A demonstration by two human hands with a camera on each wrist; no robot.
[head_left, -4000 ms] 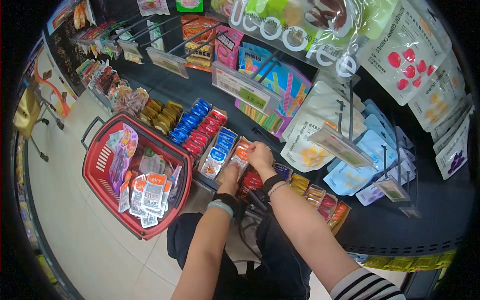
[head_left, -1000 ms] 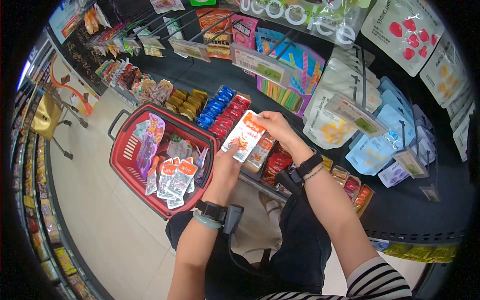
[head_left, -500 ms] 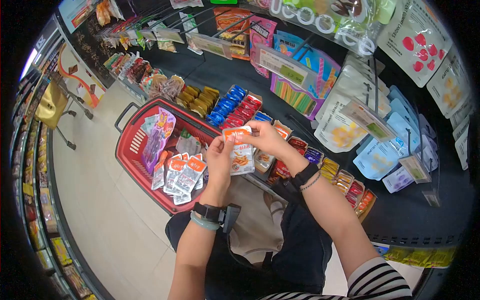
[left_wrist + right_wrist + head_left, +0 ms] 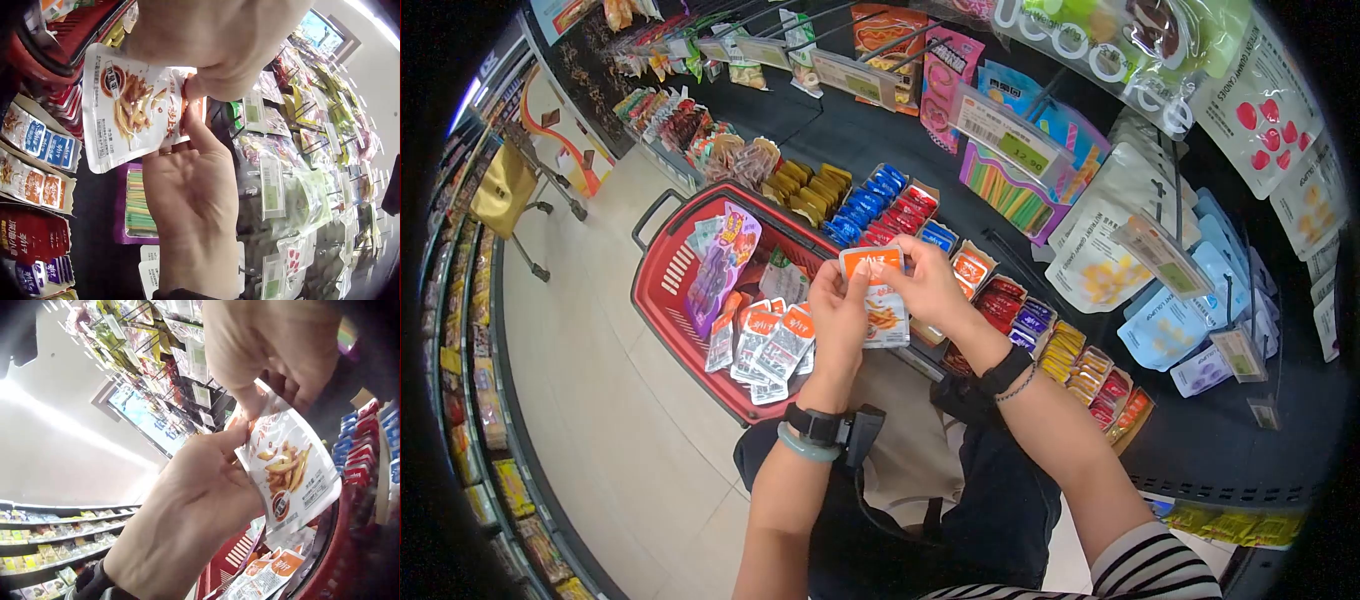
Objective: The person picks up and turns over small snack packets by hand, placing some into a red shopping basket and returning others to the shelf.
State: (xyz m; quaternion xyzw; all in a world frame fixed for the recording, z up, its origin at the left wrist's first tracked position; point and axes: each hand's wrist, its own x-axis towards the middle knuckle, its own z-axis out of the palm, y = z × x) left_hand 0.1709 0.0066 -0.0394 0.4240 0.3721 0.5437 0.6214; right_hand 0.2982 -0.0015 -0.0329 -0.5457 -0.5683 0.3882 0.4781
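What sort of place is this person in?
A shop, most likely its snack aisle: price tags hang among candy bags, small packets sit sorted in rows, and a red shopping basket holds several more.

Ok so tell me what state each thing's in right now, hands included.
Orange-and-white packet: pinched by its orange end, no tear visible
Left hand: pinching the packet
Right hand: pinching the packet
Red basket: open-topped, partly filled
Basket packets: loosely piled
Purple pouch: resting inside the basket
Blue packets: lined up in rows
Gummy candies pouch: hanging
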